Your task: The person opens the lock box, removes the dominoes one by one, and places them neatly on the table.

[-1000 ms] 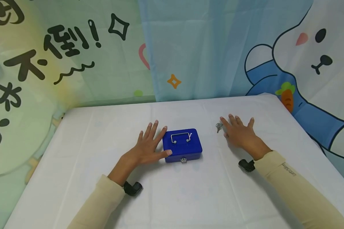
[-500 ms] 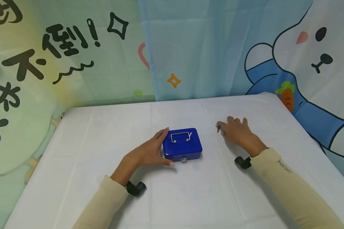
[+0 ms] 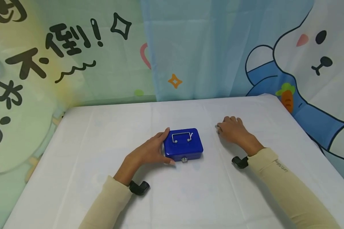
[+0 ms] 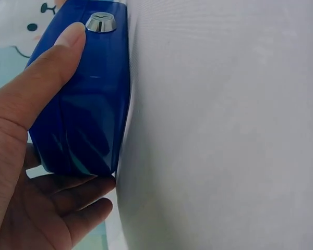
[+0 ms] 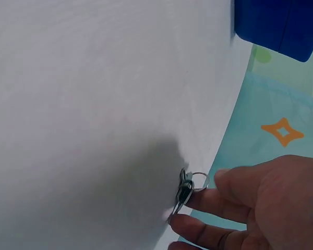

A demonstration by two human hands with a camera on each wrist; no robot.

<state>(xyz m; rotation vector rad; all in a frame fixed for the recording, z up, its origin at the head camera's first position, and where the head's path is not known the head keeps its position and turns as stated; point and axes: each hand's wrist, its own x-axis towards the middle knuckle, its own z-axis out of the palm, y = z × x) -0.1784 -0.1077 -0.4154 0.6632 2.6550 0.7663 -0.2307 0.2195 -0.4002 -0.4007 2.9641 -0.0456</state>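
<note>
A blue metal cash box (image 3: 183, 145) with a wire handle on its lid and a silver lock (image 4: 101, 22) in front sits shut on the white table. My left hand (image 3: 146, 152) grips its left end, thumb along the front beside the lock, fingers at the side and far corner. To the right of the box, my right hand (image 3: 233, 131) has its fingers curled at a small bunch of keys (image 5: 184, 190) on a ring. Index and middle fingertips touch the keys, with the thumb close to the ring. In the head view the hand partly hides them.
A white cloth (image 3: 200, 197) covers the table. Behind its far edge hangs a printed curtain (image 3: 195, 57) with cartoon figures and lettering. A black wrist camera (image 3: 139, 188) sits on the left wrist, another (image 3: 240, 162) on the right.
My left hand has gone from spread fingers beside the box to gripping its left end. My right hand's fingers have curled in over the keys, moving slightly left.
</note>
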